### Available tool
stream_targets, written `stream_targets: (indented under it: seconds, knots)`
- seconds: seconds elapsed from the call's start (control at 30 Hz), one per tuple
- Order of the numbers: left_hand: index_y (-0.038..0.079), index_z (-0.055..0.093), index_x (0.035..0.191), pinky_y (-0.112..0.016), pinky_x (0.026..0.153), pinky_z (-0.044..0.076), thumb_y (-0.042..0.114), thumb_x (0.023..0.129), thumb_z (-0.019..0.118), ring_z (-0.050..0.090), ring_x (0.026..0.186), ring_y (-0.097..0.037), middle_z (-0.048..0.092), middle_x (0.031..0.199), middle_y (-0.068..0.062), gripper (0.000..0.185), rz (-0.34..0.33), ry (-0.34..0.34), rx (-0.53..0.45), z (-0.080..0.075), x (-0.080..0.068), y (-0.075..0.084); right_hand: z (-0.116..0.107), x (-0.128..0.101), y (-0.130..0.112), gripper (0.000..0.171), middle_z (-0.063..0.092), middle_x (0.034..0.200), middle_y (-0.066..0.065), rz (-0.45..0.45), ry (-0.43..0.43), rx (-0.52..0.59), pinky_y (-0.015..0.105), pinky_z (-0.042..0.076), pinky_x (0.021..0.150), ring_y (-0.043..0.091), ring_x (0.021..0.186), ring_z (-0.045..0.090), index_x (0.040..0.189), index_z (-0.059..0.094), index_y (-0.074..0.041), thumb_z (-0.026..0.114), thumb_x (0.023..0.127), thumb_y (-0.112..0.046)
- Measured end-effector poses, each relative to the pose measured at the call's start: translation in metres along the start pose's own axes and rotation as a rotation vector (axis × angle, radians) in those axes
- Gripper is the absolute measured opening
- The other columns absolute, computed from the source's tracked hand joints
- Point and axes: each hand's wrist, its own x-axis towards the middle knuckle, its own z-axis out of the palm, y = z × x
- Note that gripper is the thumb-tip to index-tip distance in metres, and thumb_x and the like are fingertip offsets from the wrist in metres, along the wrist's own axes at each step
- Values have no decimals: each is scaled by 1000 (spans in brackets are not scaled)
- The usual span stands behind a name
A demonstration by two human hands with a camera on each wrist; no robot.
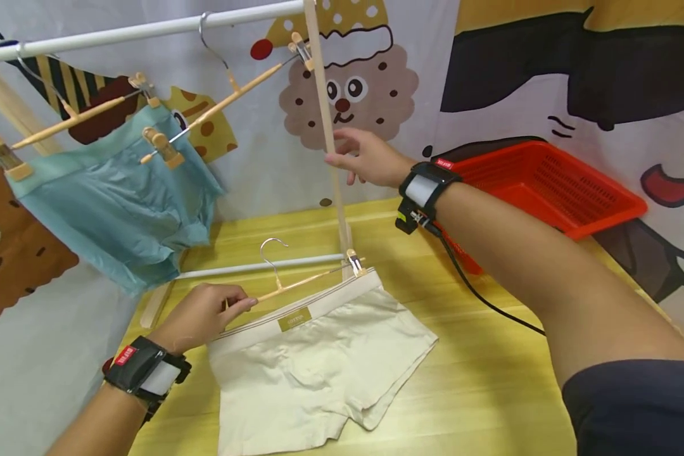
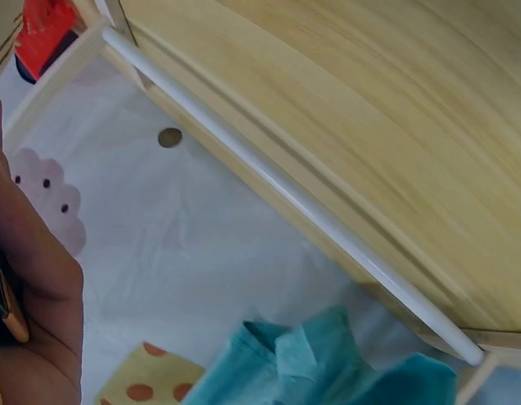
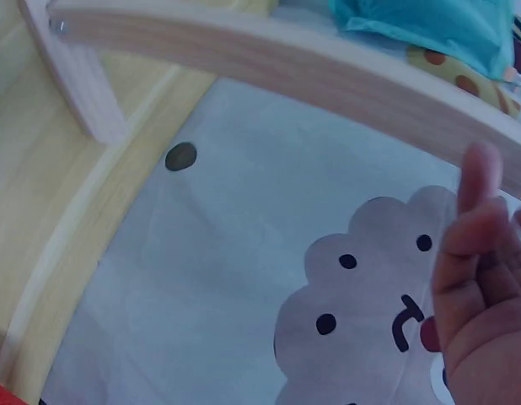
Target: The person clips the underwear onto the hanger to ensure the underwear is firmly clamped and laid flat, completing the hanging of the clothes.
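Observation:
My left hand (image 1: 208, 313) pinches the left part of a wooden clip hanger (image 1: 287, 288) between thumb and fingers. From that hanger a pair of cream boxer briefs (image 1: 313, 361) hangs by its waistband, with the right clip (image 1: 354, 263) gripping the band. The left clip is hidden behind my hand. In the left wrist view the hand (image 2: 37, 278) shows only at the left edge. My right hand (image 1: 370, 155) is raised at the rack's upright post (image 1: 326, 114), fingers loosely bent, fingertips overlapping the post. In the right wrist view nothing shows in its palm (image 3: 496, 312).
Teal boxer briefs (image 1: 131, 190) hang on another hanger from the white rail (image 1: 137, 31). Beside them an unloaded clip hanger (image 1: 222, 104) hangs tilted. A red plastic basket (image 1: 598, 183) stands at the back right of the yellow wooden table (image 1: 490, 386). A black cable trails from my right wrist.

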Motion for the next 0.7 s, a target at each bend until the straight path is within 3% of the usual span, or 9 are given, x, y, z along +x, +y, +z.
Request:
stream_targets:
  seconds: [0.1, 0.2, 0.37, 0.53, 0.6, 0.7]
  knots:
    - [21, 70, 81, -22, 50, 38, 31, 98, 64, 41, 52, -2, 59, 66, 6, 21, -15, 7, 4, -3, -6, -7, 6, 9, 3, 34, 66, 108, 8, -40, 8, 5, 24, 45, 51, 24, 64, 64, 126, 61, -13, 61, 100, -33]
    - [22, 68, 79, -23, 50, 37, 31, 98, 64, 41, 51, -2, 56, 65, 9, 22, -29, 27, 29, -10, -12, -13, 12, 14, 6, 26, 63, 100, 9, -72, 30, 2, 25, 45, 50, 21, 56, 59, 115, 64, -10, 60, 100, -31]
    - [25, 66, 75, -23, 49, 34, 30, 98, 65, 40, 49, -3, 48, 59, 12, 23, -71, 99, 153, -29, -24, -20, 13, 11, 7, 28, 62, 100, 7, -93, 43, -20, 27, 47, 51, 24, 53, 55, 116, 63, -11, 59, 101, -34]
    - [18, 67, 75, -24, 47, 28, 34, 98, 64, 37, 47, -5, 41, 53, 10, 28, -113, 217, 327, -55, -39, -29, 14, 11, 7, 28, 62, 98, 4, -104, 35, -45, 29, 47, 50, 34, 55, 54, 115, 62, -13, 58, 101, -37]
    - [13, 69, 77, -25, 46, 27, 34, 98, 64, 39, 46, -7, 44, 52, 8, 30, -138, 269, 387, -67, -42, -30, 13, 10, 7, 28, 62, 97, 3, -112, 38, -53, 30, 47, 50, 37, 55, 54, 115, 62, -13, 58, 101, -37]
    - [5, 70, 82, -28, 43, 28, 34, 98, 64, 40, 44, -12, 49, 52, 2, 34, -202, 332, 431, -87, -42, -27, 12, 9, 8, 27, 62, 96, 2, -114, 38, -65, 30, 47, 50, 29, 50, 53, 114, 63, -13, 58, 101, -37]
